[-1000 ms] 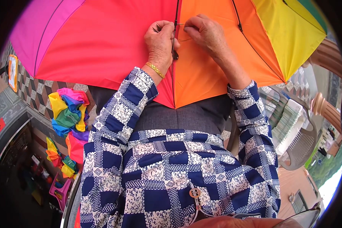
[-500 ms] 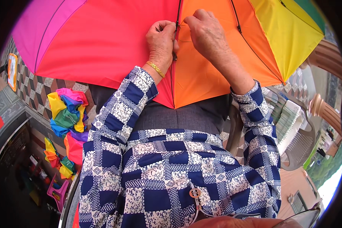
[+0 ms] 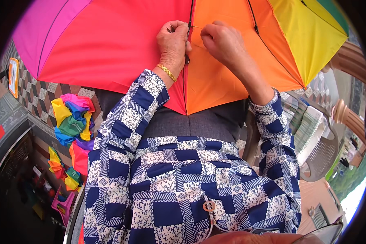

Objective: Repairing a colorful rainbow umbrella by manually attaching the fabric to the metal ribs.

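Note:
An open umbrella (image 3: 122, 44) with red, orange, yellow and pink panels lies across my lap, its inside and dark ribs towards me. My left hand (image 3: 171, 46) is closed on one dark umbrella rib (image 3: 190, 18) along the red and orange seam. A small dark pointed piece (image 3: 171, 29) pokes out between its fingers; I cannot make out its kind. To the right, over the orange panel, my right hand (image 3: 225, 44) is pinched shut. A thin thread (image 3: 197, 27) runs from the rib to its fingertips. Whether a needle is in them is too small to tell.
Bunched multicoloured umbrella cloths (image 3: 73, 120) lie at the left, near a pink plastic stool (image 3: 63, 206). A grey plastic chair (image 3: 321, 156) with a stack of pale, flat material (image 3: 309, 130) on it stands at the right. Patterned tiles (image 3: 44, 97) cover the floor.
My right hand has come down a little and turned, and the thread between it and the rib shows more plainly. The left hand keeps its hold on the rib.

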`<state>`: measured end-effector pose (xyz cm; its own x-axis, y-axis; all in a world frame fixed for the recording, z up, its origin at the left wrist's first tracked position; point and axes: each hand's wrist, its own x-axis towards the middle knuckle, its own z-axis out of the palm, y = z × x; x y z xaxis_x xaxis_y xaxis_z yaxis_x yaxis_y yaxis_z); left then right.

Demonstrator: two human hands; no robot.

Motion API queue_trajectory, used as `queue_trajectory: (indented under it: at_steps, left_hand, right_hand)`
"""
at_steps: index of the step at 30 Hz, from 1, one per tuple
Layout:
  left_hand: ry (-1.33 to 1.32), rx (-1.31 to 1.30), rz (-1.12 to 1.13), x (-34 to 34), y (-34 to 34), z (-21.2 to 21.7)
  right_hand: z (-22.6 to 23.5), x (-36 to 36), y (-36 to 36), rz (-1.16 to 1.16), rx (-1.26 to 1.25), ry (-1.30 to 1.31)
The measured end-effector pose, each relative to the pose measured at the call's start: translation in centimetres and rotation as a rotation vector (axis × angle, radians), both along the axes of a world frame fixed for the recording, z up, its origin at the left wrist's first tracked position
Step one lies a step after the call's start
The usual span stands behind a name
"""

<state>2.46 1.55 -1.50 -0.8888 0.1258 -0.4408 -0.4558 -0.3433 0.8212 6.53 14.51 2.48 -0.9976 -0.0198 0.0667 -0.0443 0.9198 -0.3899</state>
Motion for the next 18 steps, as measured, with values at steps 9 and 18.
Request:
queue_trajectory:
  at_steps: [9,18]
  left_hand:
    - [-0.006,-0.062,-0.001,0.3,0.2,0.3]
    - [0.028,-0.012,0.008,0.1,0.0,-0.9]
  right_hand:
    - [-2.7,-3.0,0.0,0.066,-0.039,0.25]
    - [-2.9,-2.7,-0.2,0.042,0.044,0.187]
